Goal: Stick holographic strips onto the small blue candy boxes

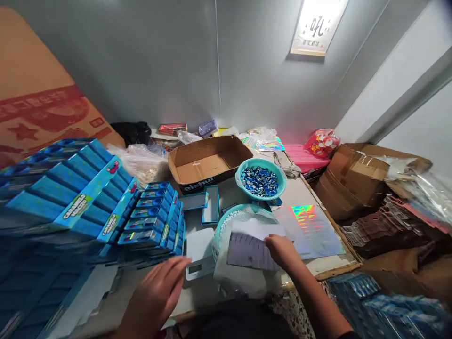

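Right fingers (271, 239) pinch paper (247, 250) above the bowl (216, 231) near the tabletop's (197, 294) front edge; left fingers (175, 264), loosely spread, look empty. Paper handling seems underway, calling for a steady pinch.

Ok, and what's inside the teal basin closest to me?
Small white beads show along the basin's left side. The rest is covered by paper in your right hand and clear plastic, so I can't tell what's underneath.

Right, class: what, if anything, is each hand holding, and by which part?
The right hand holds a paper near its right-hand edge. The left hand appears to hold nothing.
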The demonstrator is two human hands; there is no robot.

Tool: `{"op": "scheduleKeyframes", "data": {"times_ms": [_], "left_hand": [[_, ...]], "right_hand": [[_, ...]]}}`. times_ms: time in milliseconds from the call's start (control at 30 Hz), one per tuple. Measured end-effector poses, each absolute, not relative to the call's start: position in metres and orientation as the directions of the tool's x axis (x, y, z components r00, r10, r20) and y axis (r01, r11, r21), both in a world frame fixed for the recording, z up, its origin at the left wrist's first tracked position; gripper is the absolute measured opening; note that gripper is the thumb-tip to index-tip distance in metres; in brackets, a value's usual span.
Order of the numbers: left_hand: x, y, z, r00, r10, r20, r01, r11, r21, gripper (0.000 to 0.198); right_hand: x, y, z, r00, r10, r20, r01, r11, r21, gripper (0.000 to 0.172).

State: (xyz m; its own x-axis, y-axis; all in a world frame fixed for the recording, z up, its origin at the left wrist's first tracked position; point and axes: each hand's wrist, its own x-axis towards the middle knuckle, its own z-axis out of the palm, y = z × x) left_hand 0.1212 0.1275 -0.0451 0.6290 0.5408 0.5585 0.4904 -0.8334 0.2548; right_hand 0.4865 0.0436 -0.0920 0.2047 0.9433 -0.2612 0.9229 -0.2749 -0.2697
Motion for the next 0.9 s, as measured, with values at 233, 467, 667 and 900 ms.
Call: {"op": "scheduleKeyframes", "data": {"times_ms": [233, 467, 667, 900], "left_hand": [[0.183, 0.105, -0.077, 0.012, 0.993, -0.114, 0.174, 0.11, 0.979, 0.093], [0.223, 0.053, -0.063, 0.084, 0.981, -0.177, -0.278, 0.193, 0.941, 0.081], [0.212, 0.042, -0.025, -0.062, 0.998, -0.018, -0.01, 0.018, 1.0, 0.052], [0.198, 0.063, -0.004, 0.321, 0.943, 0.094, 0.092, -0.129, 0.987, 0.065]], "right_hand": [[0.456, 0.027, -0.035, 0.085, 0.996, 0.027, 0.26, 0.004, -0.966, 0.035], [0.456, 0.04, -0.004, -0.198, 0.98, 0.007, -0.028, 0.002, -1.0, 0.034], [0.408, 0.069, -0.027, 0.196, 0.923, 0.331, 0.312, 0.262, -0.913, 0.062], [0.359, 0.049, -0.017, -0.116, 0.914, 0.388, 0.149, 0.403, -0.903, 0.086]]}}
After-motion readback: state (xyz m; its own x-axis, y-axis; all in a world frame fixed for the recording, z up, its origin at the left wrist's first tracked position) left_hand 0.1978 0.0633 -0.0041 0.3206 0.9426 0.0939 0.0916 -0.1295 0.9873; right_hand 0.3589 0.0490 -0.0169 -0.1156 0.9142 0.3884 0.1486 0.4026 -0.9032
